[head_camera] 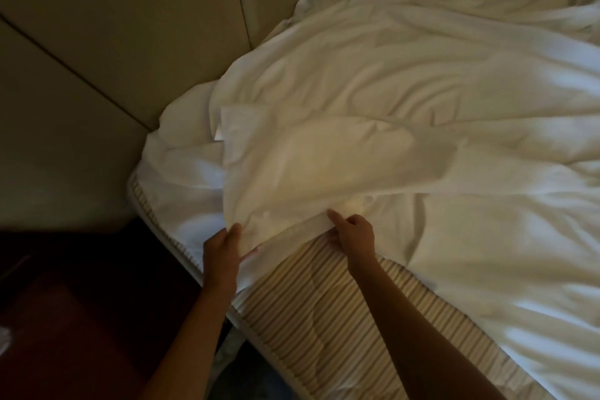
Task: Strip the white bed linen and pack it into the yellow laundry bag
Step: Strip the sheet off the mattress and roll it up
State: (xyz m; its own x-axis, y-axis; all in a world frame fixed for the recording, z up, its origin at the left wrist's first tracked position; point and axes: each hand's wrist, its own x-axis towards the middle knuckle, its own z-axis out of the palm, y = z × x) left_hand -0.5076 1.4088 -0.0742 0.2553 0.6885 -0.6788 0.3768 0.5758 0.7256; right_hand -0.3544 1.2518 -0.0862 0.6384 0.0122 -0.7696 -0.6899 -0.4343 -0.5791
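1. Head view: no brand, label or writing can be read anywhere; the room is dim.
2. The white sheet [373, 127] lies rumpled over most of the mattress [292, 312], reaching the top and right edges of the picture, where it is cut off.
3. At the near edge of the mattress the sheet is peeled back, so the striped ticking shows bare below the hands.
4. The left hand [224, 247] grips a lifted fold of the sheet near the mattress's near left corner, thumb on top and fingers hidden beneath the cloth.
5. The right hand [352, 234] pinches the same fold's edge just beside it, fingers curled and forefinger stretched along the hem.
6. A padded headboard [113, 26] with seams stands against the far left side of the mattress.
7. The dark floor [65, 318] at lower left is too dim to make out.
8. A small pale thing at the left edge is cut off and unclear.
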